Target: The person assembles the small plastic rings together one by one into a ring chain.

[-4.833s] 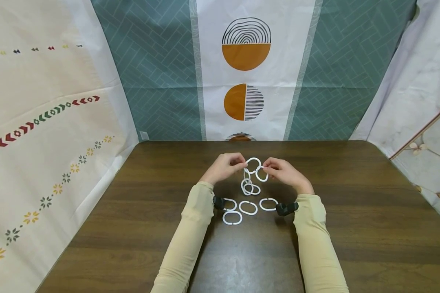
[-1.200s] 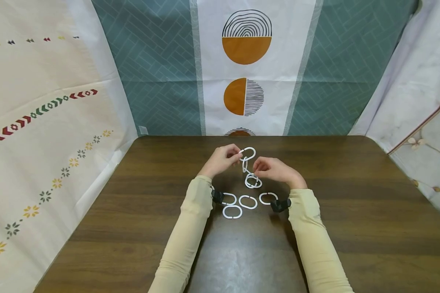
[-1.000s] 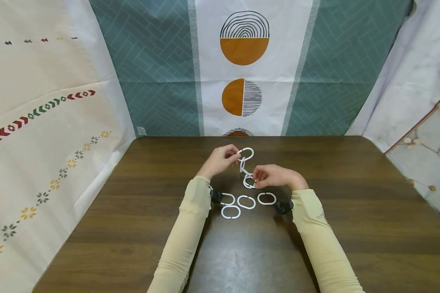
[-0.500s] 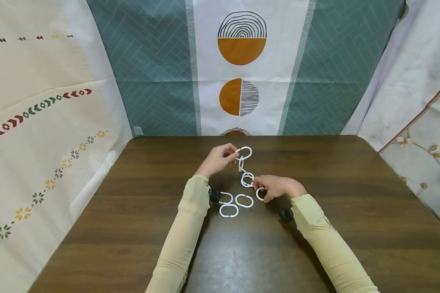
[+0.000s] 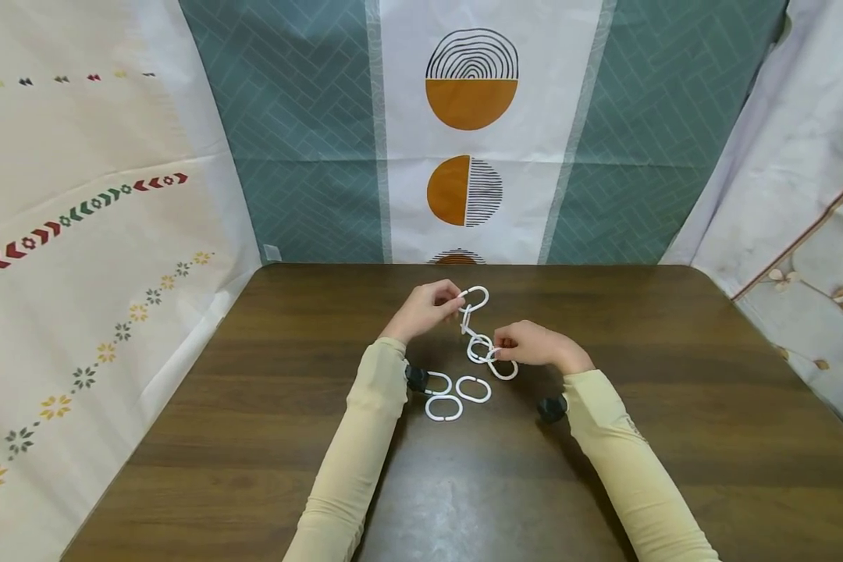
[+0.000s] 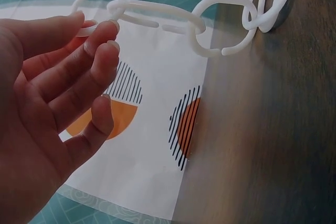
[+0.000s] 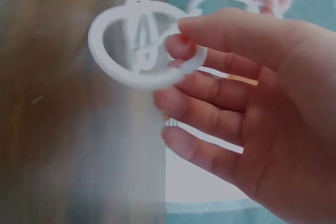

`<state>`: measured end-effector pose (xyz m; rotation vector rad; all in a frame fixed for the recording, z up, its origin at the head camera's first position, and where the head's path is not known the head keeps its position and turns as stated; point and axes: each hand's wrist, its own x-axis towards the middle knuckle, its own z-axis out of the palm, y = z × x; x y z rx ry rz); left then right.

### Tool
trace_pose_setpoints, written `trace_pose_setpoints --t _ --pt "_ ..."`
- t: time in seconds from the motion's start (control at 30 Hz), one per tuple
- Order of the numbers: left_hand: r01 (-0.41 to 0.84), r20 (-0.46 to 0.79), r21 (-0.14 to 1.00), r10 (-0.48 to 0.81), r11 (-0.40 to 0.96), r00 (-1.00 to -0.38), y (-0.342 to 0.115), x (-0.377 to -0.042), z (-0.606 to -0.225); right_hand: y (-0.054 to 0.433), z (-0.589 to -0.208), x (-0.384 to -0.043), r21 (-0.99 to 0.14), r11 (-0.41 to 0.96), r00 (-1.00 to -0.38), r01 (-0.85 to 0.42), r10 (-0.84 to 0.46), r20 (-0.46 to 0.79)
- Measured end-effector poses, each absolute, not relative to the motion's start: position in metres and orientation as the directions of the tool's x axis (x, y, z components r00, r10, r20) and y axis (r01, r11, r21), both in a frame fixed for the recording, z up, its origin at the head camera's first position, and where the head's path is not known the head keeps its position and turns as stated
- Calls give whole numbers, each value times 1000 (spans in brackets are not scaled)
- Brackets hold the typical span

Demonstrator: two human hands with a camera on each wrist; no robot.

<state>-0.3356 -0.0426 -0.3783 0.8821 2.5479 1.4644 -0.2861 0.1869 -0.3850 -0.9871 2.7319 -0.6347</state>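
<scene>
My left hand (image 5: 425, 310) pinches a white plastic C-shaped link between thumb and forefinger. This is the top of a chain, and the links below it, such as the second link (image 6: 157, 9), hang down and to the right. The chain's lower links gather by my right hand (image 5: 534, 343). In the right wrist view, my right thumb and forefinger pinch another white link (image 7: 97, 40), blurred, with chain links overlapping it behind. The fingertips hide part of this link, while the other fingers of both hands curve loosely.
On the brown wooden table (image 5: 253, 437), several loose white links lie nearer me, among them an oval link (image 5: 474, 401) and a lower one (image 5: 444, 396). A black wrist camera (image 5: 417, 378) overlaps another. Patterned cloths (image 5: 309, 156) stand behind and beside the table.
My right hand went from the chain's lower end down to the rightmost loose link, took hold of it and lifted it back to the chain. My left hand keeps its pinch nearly in place.
</scene>
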Motion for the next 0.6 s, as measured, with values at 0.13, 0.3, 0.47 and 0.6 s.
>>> trace_pose_setpoints --t 0.13,0.3,0.47,0.6 --pt "436 204 817 518 378 -831 -41 -334 -379 189 -378 -290 -522 660 -807 -541 -583 99" --pt "448 215 805 512 390 -832 -41 -334 -378 188 -363 -292 -699 570 -864 -433 -484 140" --pt "455 227 800 505 391 -833 -43 -335 -378 185 -353 -296 -837 436 -918 -331 -352 180" --pt "448 224 806 501 387 -836 -45 -336 -379 178 -350 -297 -897 323 -926 -301 -325 193"
